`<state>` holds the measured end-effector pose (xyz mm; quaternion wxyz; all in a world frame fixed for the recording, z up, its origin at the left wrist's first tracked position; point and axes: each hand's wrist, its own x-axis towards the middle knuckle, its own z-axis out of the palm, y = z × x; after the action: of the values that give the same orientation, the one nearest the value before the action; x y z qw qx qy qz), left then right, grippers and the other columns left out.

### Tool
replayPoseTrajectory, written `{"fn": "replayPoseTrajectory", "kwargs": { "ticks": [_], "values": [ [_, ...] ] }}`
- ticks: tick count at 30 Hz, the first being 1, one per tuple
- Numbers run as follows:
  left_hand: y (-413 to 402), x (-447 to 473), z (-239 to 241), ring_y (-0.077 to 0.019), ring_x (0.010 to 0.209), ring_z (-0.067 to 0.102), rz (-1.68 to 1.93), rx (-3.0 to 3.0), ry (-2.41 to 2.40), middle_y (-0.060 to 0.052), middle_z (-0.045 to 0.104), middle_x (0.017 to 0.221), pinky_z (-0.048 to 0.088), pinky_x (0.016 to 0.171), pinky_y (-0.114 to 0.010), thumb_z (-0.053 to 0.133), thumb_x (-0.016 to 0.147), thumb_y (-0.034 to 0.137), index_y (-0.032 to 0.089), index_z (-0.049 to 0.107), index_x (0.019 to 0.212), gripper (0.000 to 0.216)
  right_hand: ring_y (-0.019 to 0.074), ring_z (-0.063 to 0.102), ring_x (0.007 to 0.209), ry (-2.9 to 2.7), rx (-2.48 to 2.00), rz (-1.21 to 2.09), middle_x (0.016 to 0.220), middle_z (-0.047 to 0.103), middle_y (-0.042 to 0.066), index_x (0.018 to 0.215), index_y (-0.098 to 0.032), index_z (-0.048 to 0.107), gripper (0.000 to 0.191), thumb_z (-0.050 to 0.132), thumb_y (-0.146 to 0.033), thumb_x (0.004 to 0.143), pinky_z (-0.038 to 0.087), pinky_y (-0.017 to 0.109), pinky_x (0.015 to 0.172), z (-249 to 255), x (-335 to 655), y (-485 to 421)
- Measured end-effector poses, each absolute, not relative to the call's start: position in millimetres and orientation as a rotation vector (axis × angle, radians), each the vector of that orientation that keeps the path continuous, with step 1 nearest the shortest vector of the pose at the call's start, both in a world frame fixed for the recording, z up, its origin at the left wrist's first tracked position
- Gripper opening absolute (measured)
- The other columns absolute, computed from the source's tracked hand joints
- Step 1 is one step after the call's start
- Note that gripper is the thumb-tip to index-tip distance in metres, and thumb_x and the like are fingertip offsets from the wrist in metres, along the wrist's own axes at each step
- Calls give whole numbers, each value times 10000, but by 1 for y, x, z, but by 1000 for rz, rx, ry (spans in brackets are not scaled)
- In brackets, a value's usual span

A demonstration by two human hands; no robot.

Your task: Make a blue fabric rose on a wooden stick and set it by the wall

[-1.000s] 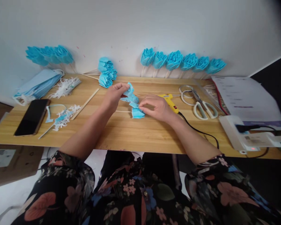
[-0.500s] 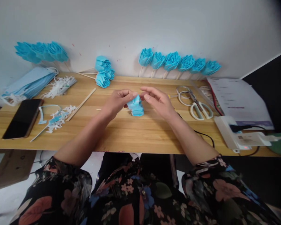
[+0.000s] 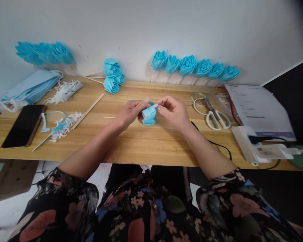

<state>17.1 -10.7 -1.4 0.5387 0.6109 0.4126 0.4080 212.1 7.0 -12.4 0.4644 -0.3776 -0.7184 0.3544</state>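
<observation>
Low over the middle of the table, a partly formed blue flower [image 3: 149, 116] of soft, fabric-like material sits between my hands. My left hand [image 3: 133, 112] is closed around its left side, the thumb on top. A thin wooden stick [image 3: 109, 117] shows to the left of that hand; its other end is hidden. With thumb and index finger, my right hand [image 3: 172, 110] pinches the upper right edge of a petal. Some blue material also shows behind my left fingers. Finished blue flowers on sticks [image 3: 188, 65] lean on the wall behind.
Scissors [image 3: 213, 112], papers [image 3: 260, 111] and a white power strip [image 3: 249, 148] with cables lie to the right. On the left are a phone [image 3: 24, 126], blue face masks [image 3: 31, 89], white ear loops [image 3: 65, 90], scraps [image 3: 63, 127] and loose sticks [image 3: 88, 111]. More blue flowers [image 3: 112, 75] rest at the back.
My right hand's fingers have gone from spread beside the flower to pinching its petal edge. The petal is now spread wider and faces me. My left hand keeps its hold.
</observation>
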Motion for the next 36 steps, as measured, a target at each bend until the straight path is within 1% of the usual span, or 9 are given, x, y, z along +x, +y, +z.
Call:
{"fn": "replayPoseTrajectory", "kwargs": {
  "ticks": [3,8,16,19,23,25,29,32,36],
  "values": [
    [-9,13,-3,-129,543,549,972,1374,973,-38,643,616,414,542,-270,602,879,674,173,703,738,530,119,579,671,-1667,-945,875,722,650,-25,808,-221,647,118,681,-331,836,486,271,636,-11,214,10],
    [-8,6,2,-124,601,565,931,1415,927,-41,668,677,444,578,-260,648,864,429,178,683,674,317,114,557,647,-1579,-980,923,693,617,-34,819,-222,636,186,688,-399,836,472,272,632,-14,218,19],
    [-8,10,1,-100,548,523,893,1451,1006,-5,635,609,432,549,-229,701,754,321,173,668,659,178,122,578,687,-1645,-984,900,734,633,-21,804,-221,604,209,681,-412,841,481,274,642,-15,216,14],
    [-8,11,0,-90,531,507,895,1466,987,1,626,595,434,544,-216,705,759,317,165,668,659,186,122,592,696,-1644,-958,944,742,642,-24,827,-223,618,186,683,-396,846,478,270,639,-17,214,12],
    [-8,11,-1,-80,530,501,961,1483,978,-9,618,589,410,536,-200,694,806,347,154,645,619,273,139,637,755,-1615,-905,998,801,675,-19,998,-247,637,208,683,-397,862,506,283,671,-17,215,11],
    [-8,12,-2,-76,526,489,1004,1471,998,-9,609,579,395,535,-195,676,835,361,152,633,609,311,141,638,763,-1607,-920,907,819,681,-15,1002,-253,634,184,674,-377,872,502,282,665,-14,215,8],
    [-7,12,-5,-72,512,473,1042,1458,1033,-10,591,550,376,529,-195,649,872,387,146,624,589,373,124,609,695,-1713,-934,659,779,681,-19,894,-243,657,73,616,-303,908,488,283,659,-6,215,-1],
    [-6,12,-7,-72,510,473,1041,1488,1034,-9,585,538,377,534,-197,661,870,398,144,629,577,389,130,618,699,-1857,-902,591,788,700,-19,969,-250,700,117,601,-285,917,505,297,695,-5,213,-6],
    [-7,13,-8,-76,508,476,1049,1525,1034,-7,580,529,377,533,-203,673,879,441,147,629,571,428,126,596,660,-1954,-906,578,764,684,-30,1044,-252,690,159,622,-298,908,494,296,685,-12,212,-4]
  ]
}}
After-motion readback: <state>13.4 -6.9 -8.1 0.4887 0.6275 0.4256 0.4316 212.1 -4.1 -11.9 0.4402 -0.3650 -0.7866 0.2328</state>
